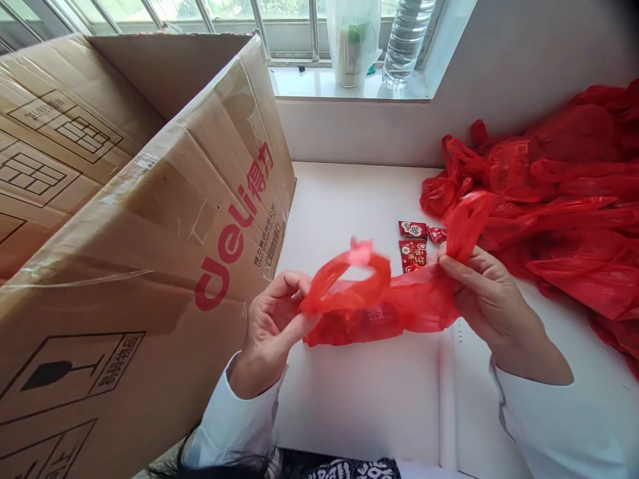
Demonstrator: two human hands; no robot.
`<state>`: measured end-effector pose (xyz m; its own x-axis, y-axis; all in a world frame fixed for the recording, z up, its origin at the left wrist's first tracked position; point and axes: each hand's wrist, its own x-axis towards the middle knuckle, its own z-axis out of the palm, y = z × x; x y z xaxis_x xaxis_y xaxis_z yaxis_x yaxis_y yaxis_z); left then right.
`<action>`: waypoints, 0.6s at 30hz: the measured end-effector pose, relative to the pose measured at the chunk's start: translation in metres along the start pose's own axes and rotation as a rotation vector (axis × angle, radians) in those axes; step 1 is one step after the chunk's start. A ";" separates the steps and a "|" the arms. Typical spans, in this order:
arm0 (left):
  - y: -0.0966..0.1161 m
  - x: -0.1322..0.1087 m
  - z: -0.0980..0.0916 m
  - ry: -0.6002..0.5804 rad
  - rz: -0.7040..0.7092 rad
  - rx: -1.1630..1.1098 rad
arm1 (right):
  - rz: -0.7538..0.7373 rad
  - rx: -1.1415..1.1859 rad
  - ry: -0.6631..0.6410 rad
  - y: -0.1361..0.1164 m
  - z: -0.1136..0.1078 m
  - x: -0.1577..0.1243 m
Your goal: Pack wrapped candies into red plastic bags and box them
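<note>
Both hands hold one red plastic bag [399, 306] stretched sideways above the white table [369, 399]. My left hand [272, 319] pinches its left handle loop, which curls up into a ring. My right hand [486, 296] grips the other handle, and that loop rises above my fingers. Just behind the bag, three small red packets [413, 247] with printed patterns lie on the table.
A large brown cardboard box [124, 233] with red "deli" lettering fills the left side, tilted, its flaps open. A heap of red plastic bags [559, 193] lies at the right. On the window sill stand a clear water bottle [407, 40] and a bagged cup [352, 40].
</note>
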<state>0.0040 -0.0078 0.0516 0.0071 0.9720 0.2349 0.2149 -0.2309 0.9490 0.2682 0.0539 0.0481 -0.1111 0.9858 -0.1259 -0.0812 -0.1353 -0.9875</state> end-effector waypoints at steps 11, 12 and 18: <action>0.054 -0.012 -0.006 -0.364 0.289 0.284 | -0.191 -0.104 -0.039 -0.017 0.004 -0.011; 0.054 -0.014 -0.008 -0.335 0.278 0.279 | -0.249 -0.123 -0.055 -0.019 0.001 -0.010; 0.048 -0.016 -0.014 -0.273 0.346 0.622 | -0.578 -0.578 -0.507 -0.028 -0.011 -0.008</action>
<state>0.0000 -0.0347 0.0961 0.3983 0.8435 0.3604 0.6668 -0.5361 0.5177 0.2822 0.0505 0.0754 -0.6331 0.7062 0.3170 0.2283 0.5616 -0.7953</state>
